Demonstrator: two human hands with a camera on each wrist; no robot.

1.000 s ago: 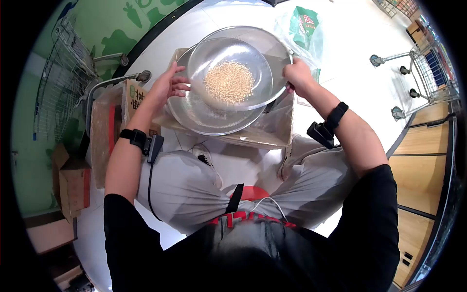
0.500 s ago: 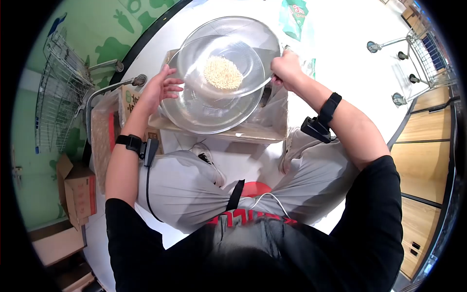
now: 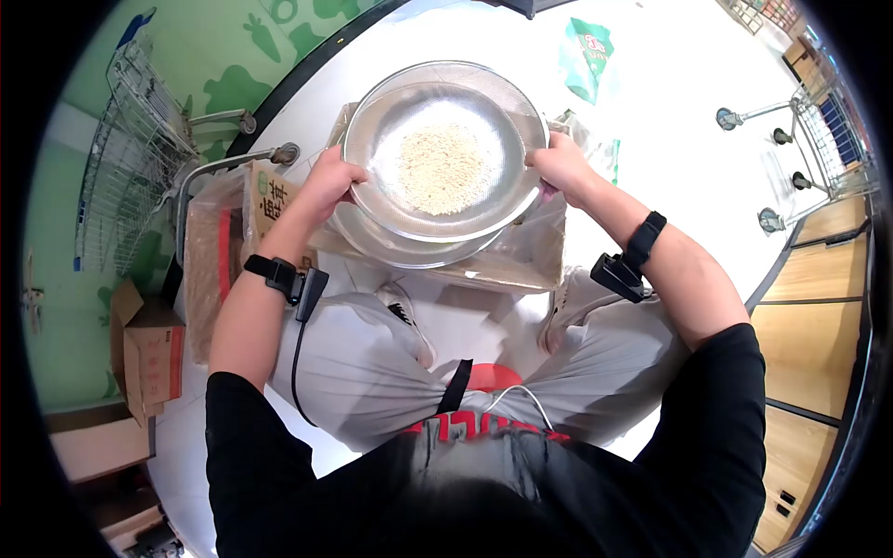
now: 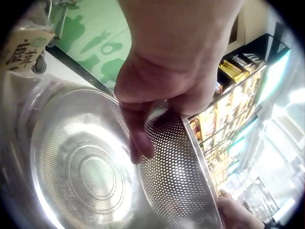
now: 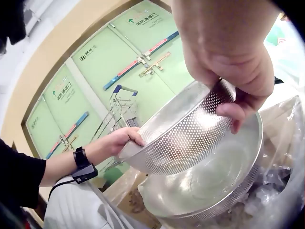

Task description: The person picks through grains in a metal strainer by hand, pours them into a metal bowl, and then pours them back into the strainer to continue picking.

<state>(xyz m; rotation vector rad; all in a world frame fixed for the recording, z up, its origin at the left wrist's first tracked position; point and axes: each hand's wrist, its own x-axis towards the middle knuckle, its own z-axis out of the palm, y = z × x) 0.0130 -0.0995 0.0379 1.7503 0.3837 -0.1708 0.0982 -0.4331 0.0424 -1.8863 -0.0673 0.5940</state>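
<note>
A round perforated metal sieve holds a heap of small pale grains. My left hand grips its left rim, fingers bent under the perforated wall. On the opposite rim, my right hand holds on, with fingertips against the outside of the sieve. A second, wider perforated sieve lies below; in the right wrist view, a gap shows between it and the raised one. Inside that lower sieve no grains are visible in the left wrist view.
Under the lower sieve stands a cardboard box lined with clear plastic. A green plastic bag lies on the floor beyond it. Shopping carts stand at left, near another plastic-covered box. Wooden cabinets line the right.
My left hand has gone from loose fingers beside the sieve to gripping its rim. The sieve has levelled out, and the grains have spread from a tighter heap. My right hand has kept its hold.
</note>
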